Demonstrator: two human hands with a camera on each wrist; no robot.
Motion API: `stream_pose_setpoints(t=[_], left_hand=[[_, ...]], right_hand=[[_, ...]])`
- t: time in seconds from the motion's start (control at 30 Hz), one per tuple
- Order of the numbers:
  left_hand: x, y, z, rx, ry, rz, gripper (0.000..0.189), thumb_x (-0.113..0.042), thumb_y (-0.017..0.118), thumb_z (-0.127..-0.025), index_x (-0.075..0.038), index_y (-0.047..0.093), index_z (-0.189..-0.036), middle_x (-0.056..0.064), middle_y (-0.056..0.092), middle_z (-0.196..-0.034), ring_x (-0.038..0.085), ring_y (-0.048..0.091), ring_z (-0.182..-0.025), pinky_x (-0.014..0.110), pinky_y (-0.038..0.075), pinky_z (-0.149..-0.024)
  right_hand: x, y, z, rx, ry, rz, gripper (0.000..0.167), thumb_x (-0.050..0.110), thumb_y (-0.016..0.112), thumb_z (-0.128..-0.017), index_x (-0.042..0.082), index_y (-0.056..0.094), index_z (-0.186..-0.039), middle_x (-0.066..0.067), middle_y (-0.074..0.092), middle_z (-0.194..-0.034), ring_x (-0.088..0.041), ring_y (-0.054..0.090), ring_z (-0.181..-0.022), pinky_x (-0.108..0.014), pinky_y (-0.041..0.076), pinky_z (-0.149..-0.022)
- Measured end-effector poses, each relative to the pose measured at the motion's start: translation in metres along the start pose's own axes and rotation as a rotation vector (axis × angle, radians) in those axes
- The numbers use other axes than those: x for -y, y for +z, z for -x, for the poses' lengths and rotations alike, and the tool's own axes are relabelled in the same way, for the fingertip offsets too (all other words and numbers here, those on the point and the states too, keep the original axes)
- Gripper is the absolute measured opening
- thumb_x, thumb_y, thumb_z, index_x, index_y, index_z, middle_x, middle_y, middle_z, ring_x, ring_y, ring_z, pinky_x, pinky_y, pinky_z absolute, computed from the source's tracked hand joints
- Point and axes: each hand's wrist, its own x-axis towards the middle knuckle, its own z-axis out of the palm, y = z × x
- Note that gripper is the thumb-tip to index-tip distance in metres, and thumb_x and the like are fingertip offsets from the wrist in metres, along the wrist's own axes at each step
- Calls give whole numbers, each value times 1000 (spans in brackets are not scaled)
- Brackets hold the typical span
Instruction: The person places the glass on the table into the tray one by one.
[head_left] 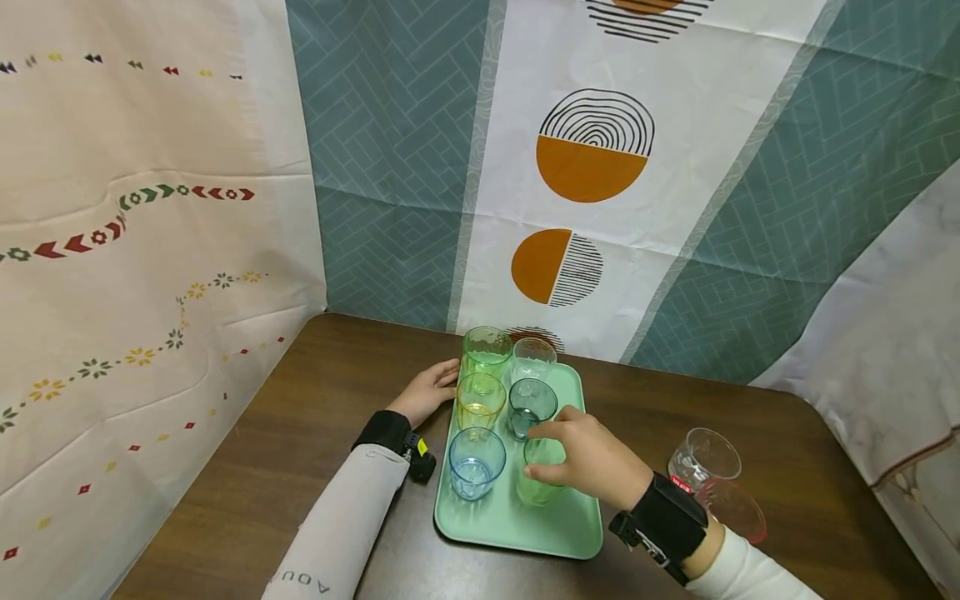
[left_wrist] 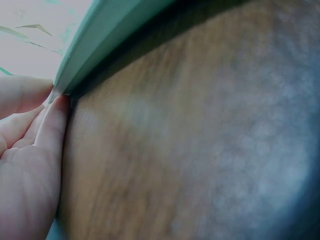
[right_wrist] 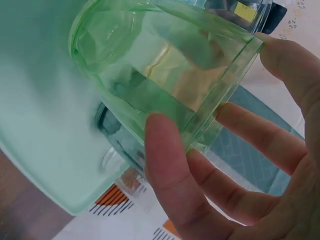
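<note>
A mint-green tray [head_left: 517, 533] lies on the wooden table with two rows of drinking glasses on it. My right hand [head_left: 592, 457] grips a light green glass [right_wrist: 155, 65] by its rim, thumb on one side and fingers on the other, at the near right of the tray. Behind that glass stands a dark teal glass [head_left: 531, 404], then a clear glass [head_left: 534, 357]. The left row holds a blue glass [head_left: 476, 475], a yellow glass [head_left: 480, 408] and a green glass [head_left: 487, 354]. At the tray's left edge, my left hand [head_left: 426, 393] pinches the rim between thumb and fingers.
To the right of the tray, a clear glass [head_left: 701, 458] and a pink-rimmed glass [head_left: 738, 510] stand on the table [head_left: 262, 483], the latter partly behind my right wrist. A patterned cloth [head_left: 390, 183] hangs along the table's back edge.
</note>
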Motion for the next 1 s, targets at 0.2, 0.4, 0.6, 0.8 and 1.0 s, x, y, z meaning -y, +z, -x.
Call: stream_pose_setpoints(t=[0.2, 0.4, 0.6, 0.8, 1.0], left_hand=[[1, -1, -2, 2, 1, 3, 62, 2, 51, -103, 2, 25, -159, 22, 33, -160, 33, 32, -149, 47, 33, -118], [-4, 3, 1, 5, 6, -23, 60, 2, 50, -104, 4, 25, -158, 23, 34, -160, 34, 33, -148, 47, 34, -117], [-10, 4, 5, 8, 6, -23, 60, 3, 48, -104, 5, 23, -158, 24, 32, -160, 34, 31, -149, 47, 32, -118], [-8, 3, 4, 6, 6, -25, 60, 3, 48, -104, 4, 23, -159, 24, 32, -160, 34, 31, -149, 47, 32, -118], [-5, 2, 4, 6, 8, -22, 60, 3, 48, -104, 4, 23, -159, 24, 32, -160, 34, 31, -149, 47, 32, -118]], right_hand=[[4, 5, -4, -6, -30, -11, 41, 35, 82, -86, 7, 77, -115, -11, 66, -104, -22, 59, -86, -26, 51, -66], [7, 7, -5, -3, -46, -26, 40, 33, 82, -87, 6, 76, -115, -10, 65, -101, -19, 55, -83, -24, 48, -64], [10, 10, -5, -7, -41, -10, 40, 33, 83, -85, 7, 76, -114, -9, 64, -98, -15, 53, -80, -24, 49, -65], [15, 13, -3, -18, -33, 37, 42, 33, 85, -83, 8, 76, -116, -9, 61, -97, -12, 53, -76, -24, 48, -63], [17, 15, -1, -30, -26, 76, 44, 34, 86, -82, 9, 75, -117, -7, 58, -97, -16, 56, -77, -27, 50, -64]])
